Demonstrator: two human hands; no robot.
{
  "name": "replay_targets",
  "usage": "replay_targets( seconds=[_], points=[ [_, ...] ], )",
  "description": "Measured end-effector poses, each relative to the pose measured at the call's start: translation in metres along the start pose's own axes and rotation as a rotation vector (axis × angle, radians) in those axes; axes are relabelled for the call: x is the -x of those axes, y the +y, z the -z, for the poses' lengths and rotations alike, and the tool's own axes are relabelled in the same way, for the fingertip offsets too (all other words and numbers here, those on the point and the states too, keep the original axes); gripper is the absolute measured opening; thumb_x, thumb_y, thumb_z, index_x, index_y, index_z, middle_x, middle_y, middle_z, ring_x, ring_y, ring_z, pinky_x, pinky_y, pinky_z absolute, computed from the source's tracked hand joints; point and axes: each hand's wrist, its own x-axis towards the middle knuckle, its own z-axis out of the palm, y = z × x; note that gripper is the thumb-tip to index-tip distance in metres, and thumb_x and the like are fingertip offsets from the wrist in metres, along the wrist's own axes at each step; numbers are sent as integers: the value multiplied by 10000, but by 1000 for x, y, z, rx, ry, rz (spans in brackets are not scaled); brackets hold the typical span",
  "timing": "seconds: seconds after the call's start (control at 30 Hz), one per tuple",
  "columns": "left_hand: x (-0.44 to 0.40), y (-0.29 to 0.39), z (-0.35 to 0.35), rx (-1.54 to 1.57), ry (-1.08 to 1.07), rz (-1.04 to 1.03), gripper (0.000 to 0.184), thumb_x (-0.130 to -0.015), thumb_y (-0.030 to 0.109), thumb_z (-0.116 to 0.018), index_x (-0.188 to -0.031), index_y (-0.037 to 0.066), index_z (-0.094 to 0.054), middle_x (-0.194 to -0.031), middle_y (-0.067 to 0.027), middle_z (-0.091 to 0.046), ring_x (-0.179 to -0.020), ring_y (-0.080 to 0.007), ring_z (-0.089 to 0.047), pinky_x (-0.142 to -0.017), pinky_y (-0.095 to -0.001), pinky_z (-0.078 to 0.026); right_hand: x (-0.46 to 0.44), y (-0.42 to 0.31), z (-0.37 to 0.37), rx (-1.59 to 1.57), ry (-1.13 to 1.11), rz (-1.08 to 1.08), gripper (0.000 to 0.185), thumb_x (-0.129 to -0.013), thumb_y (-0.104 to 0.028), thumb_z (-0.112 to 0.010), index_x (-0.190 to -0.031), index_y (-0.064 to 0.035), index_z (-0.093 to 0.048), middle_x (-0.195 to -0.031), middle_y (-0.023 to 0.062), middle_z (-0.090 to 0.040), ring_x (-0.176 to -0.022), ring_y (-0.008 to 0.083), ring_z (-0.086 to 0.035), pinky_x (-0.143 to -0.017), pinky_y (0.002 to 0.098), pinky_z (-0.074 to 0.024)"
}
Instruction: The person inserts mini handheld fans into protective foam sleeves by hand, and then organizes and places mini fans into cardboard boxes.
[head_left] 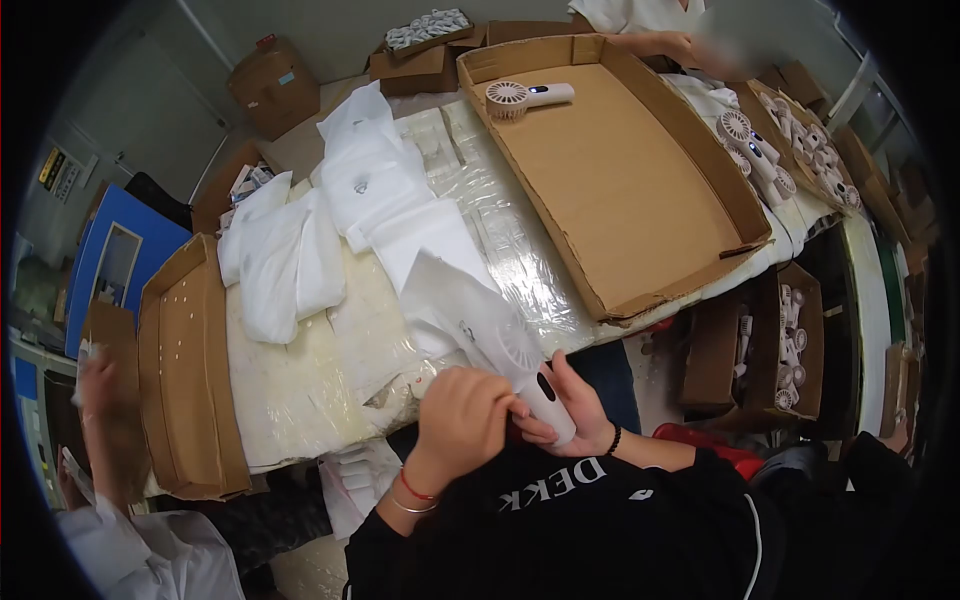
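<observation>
Could tear the bag [450, 300] toward 11 o'clock by overpulling its edge in pinching left fingers [490, 396], gripping the fan [551, 414] with right fingers [537, 431].

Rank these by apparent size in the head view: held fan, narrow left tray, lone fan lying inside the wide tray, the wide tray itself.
1. Wide tray
2. Narrow left tray
3. Held fan and lone fan: unsure, since the held one is nearer the camera.

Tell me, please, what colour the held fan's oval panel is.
The panel is black; the head view shows it.
</observation>
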Motion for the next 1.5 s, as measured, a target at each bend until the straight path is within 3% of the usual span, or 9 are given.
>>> replay_targets(
  seconds=[0.07, 0.17, 0.27, 0.53, 0.63, 0.87, 1.0, 1.4, 1.5],
  points=[
    [0, 6, -9, -51, 38, -16, 123, -724, 50, -616, -822, 55, -543, -747, -50, -529, -610, -235, -491, -559, -339, -388, -4, 1, -7, 71, -10, 81, 494, -976, -383, -315, -1358, -91, -203, -891, 104, -524, -570, 130, -485, -513, 236, -421],
    [1, 10, -9, -112, 130, -12, 144, -697, 14, -612, -796, 79, -529, -748, -49, -526, -625, -240, -485, -583, -349, -361, -8, 2, -25, 1176, 197, 438, 503, -989, -380, -269, -1374, -62, -212, -971, 73, -512, -672, 128, -513, -590, 253, -458],
    [4, 21, -10, -117, 176, -43, 146, -704, 36, -620, -810, 85, -533, -749, -34, -524, -627, -223, -487, -594, -339, -354, -21, 4, -10, 1016, 160, 353, 576, -976, -448, -203, -1414, -74, -168, -1272, 99, -430, -1049, 156, -492, -914, 292, -408],
    [28, 20, -18, 32, 107, 234, 438, -617, 228, -793, -972, 98, -572, -1128, -118, -490, -899, -262, -535, -755, -360, -425, -19, -10, -8, 675, 219, 140, 511, -979, -430, -231, -1325, -58, -292, -1163, 98, -516, -990, 181, -549, -859, 299, -455],
    [35, 3, -3, 96, 0, 208, 476, -602, 219, -819, -995, 96, -580, -1273, -195, -448, -1078, -325, -515, -884, -400, -417, -24, -2, -15, 1378, -135, 105, 423, -954, -281, -435, -1271, -11, -359, -982, 102, -570, -806, 164, -578, -739, 281, -469],
    [24, -71, 140, -184, 797, 454, 311, -849, 13, -538, -1154, -6, -484, -1297, -131, -435, -1123, -225, -474, -913, -305, -396, -7, -72, -91, 1744, -543, -73, 610, -876, -221, -588, -1381, -47, -294, -1069, 131, -573, -848, 213, -601, -781, 311, -476],
    [38, -85, 182, -321, 977, 531, 367, -898, 21, -498, -1252, -30, -418, -1310, -133, -425, -1116, -213, -480, -905, -283, -406, -9, -118, -116, 2168, -313, 242, 519, -859, -300, -604, -1289, -58, -445, -976, 116, -607, -908, 255, -586, -795, 346, -455],
    [49, -54, 33, -323, 239, 399, 157, -752, 67, -623, -905, 39, -601, -1003, -123, -611, -900, -288, -569, -769, -345, -445, -188, -346, -18, 3063, 682, 793, 649, -769, -108, -540, -1376, -81, -311, -1253, 212, -485, -1100, 309, -525, -913, 402, -418],
    [54, -59, 36, -188, 356, 493, 114, -752, 58, -623, -864, 38, -613, -951, -103, -627, -886, -281, -569, -770, -348, -448, -196, -332, -29, 3113, 772, 317, 675, -729, -267, -630, -1329, -86, -379, -1212, 206, -522, -1092, 276, -545, -866, 337, -454]
  ],
)
